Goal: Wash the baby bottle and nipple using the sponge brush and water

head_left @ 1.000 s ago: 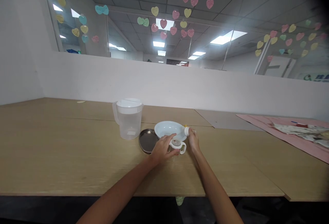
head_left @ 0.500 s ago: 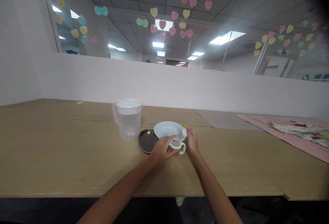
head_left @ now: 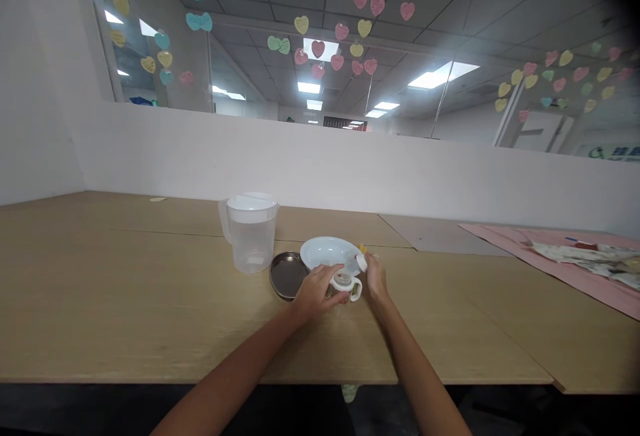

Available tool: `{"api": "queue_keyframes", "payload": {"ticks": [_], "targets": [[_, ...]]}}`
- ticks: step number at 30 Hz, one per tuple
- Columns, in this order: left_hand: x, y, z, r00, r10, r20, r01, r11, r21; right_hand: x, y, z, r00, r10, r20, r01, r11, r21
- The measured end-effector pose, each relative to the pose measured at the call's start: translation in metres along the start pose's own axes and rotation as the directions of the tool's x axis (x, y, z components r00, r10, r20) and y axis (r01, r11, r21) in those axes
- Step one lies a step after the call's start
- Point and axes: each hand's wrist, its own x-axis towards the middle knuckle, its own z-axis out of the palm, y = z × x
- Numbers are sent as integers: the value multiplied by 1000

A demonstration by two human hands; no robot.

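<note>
My left hand (head_left: 317, 289) is closed around the side of a small cup with white handles (head_left: 356, 289) and a white rim. A round clear top shows in the middle of the cup. Just above its right side, my right hand (head_left: 376, 275) grips a small clear piece with a white end (head_left: 361, 263), tilted, with the clear part toward the bowl. Its exact kind is hard to make out. Behind both hands stands a pale blue-white bowl (head_left: 323, 247). A dark metal dish (head_left: 286, 276) lies left of my left hand.
A clear pitcher with a white lid (head_left: 251, 239) stands at the left. Something yellow (head_left: 362, 248) shows by the bowl's right edge. On the far right, a pink cloth (head_left: 505, 239) carries white packets (head_left: 575, 255). A white wall (head_left: 320, 163) rises behind the wooden table (head_left: 150, 303).
The white end of the clear piece in my right hand has tipped slightly downward. My left hand keeps its hold on the cup. The whole view has shifted very slightly.
</note>
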Motion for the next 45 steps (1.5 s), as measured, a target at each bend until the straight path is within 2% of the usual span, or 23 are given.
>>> {"api": "queue_keyframes", "payload": {"ticks": [6,17,25,32,36,45], "targets": [[1,1,-1,1000,1,4,-1,1000,1,-3,-6,0,997,-40,-70,39,999,-22],[1,3,-1,1000,-4,-3,4,1000,-18,-9,-5,1,999,-24,42,26,998,-52],[0,1,1,1000,-9,-2,9,1000,0,-6,-9,3,992,-123,-24,122,992,-23],[0,-1,3,1000,-20,-6,20,1000,3,-6,-12,1,980,-185,-73,175,976,-125],[0,-1,2,1000,-23,-1,23,1000,3,-5,-10,-1,979,-194,-58,182,970,-161],[0,0,2,1000,-30,0,30,1000,8,-8,-12,2,983,-180,29,182,978,-103]]}}
